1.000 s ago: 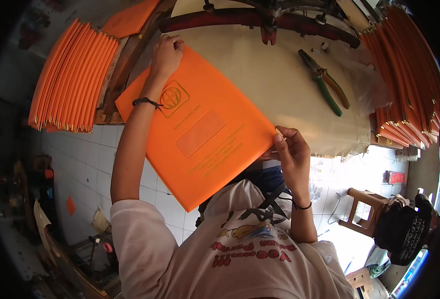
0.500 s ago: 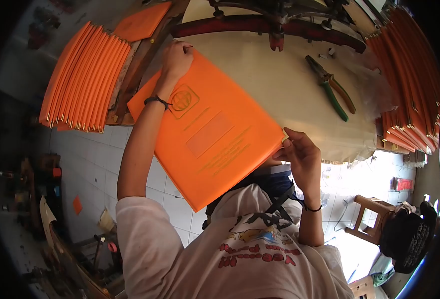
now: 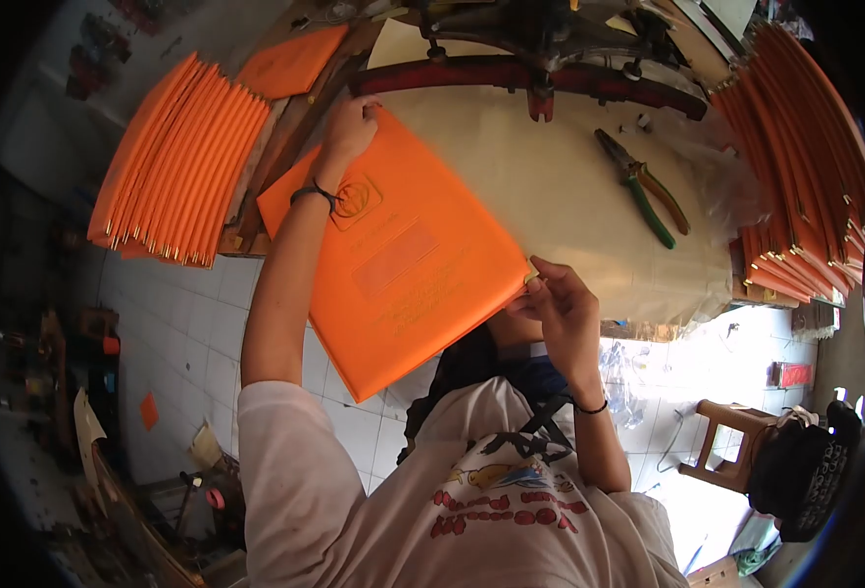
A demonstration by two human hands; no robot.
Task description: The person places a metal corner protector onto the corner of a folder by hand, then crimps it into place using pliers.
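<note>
Shifted slightly leftward, the orange folder [image 3: 408, 279] slants lengthwise toward the right hand [image 3: 567, 312], closed in a pinch on its gold-tipped corner; left hand [image 3: 350, 135] curls at the far corner, grip hidden.

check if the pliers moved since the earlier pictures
No: the pliers keep the same position relative to the red bar above them in view; only the camera view has shifted.

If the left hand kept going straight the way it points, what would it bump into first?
Likely the dark red bar, near its left end, just beyond the left hand; depth is unclear, so the hand might pass underneath.
</note>
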